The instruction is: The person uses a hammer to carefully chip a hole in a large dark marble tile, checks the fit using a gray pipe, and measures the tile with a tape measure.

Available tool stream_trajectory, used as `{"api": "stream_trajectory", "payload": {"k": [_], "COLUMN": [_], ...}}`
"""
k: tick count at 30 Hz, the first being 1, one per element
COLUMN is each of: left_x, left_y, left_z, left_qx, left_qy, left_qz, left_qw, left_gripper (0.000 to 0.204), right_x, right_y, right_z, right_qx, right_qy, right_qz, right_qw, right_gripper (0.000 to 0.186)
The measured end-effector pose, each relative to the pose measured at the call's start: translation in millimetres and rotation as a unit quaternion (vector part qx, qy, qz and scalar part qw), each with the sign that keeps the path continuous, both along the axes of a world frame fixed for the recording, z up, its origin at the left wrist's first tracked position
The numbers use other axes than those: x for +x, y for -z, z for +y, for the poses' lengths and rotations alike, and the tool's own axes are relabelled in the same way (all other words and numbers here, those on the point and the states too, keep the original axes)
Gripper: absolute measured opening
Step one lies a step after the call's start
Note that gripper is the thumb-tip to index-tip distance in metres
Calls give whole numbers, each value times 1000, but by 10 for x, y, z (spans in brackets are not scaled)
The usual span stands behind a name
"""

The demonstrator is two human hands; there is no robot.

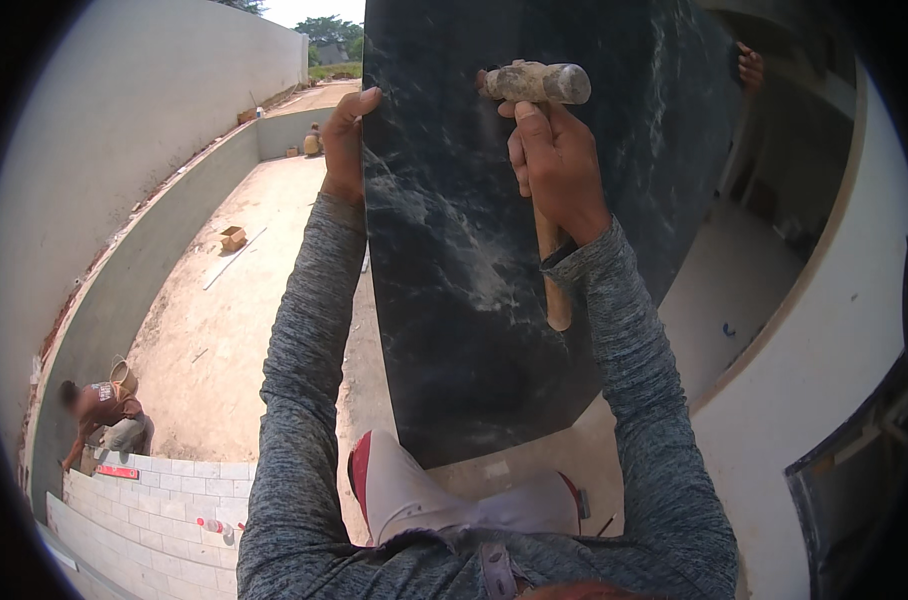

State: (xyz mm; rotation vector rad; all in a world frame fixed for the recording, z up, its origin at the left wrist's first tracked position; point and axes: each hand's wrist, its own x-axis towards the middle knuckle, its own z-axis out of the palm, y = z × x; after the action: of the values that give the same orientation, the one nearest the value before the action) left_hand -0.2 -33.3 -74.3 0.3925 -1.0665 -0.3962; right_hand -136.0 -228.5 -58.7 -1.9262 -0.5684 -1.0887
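A tall dark slab [444, 330] with white marble-like veins stands upright in front of me. My left hand [348, 140] is closed round its left edge, with the thumb on the near face. Against the upper part of the slab, my right hand [562, 165] grips a mallet [546, 82]. Its stout, pale, worn head lies sideways, and its wooden handle slants down below my fist. I cannot tell whether the head touches the slab. At the slab's far right edge shows another person's hand [750, 68].
Left of the slab lies a sunken floor [204, 330] with a small box [233, 238]. A co-worker [109, 415] crouches by pale tiles [174, 510] and a red spirit level [118, 471]. A curved white wall edge [784, 400] borders the opening on the right.
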Motion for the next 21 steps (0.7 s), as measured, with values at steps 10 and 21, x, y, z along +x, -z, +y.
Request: {"api": "stream_trajectory", "payload": {"k": [10,21], "left_x": [24,24], "left_y": [8,8], "left_z": [5,4], "left_qx": [-6,-10], "left_qy": [-13,11], "left_qz": [12,-2], "left_qw": [1000,1000], "left_gripper": [40,43], "right_x": [-50,-42], "right_y": [-30,-26], "right_z": [25,54], "right_qx": [15,15], "right_qy": [-5,-25], "right_qz": [5,-28], "right_qw": [1000,999], "right_gripper": [33,36]}}
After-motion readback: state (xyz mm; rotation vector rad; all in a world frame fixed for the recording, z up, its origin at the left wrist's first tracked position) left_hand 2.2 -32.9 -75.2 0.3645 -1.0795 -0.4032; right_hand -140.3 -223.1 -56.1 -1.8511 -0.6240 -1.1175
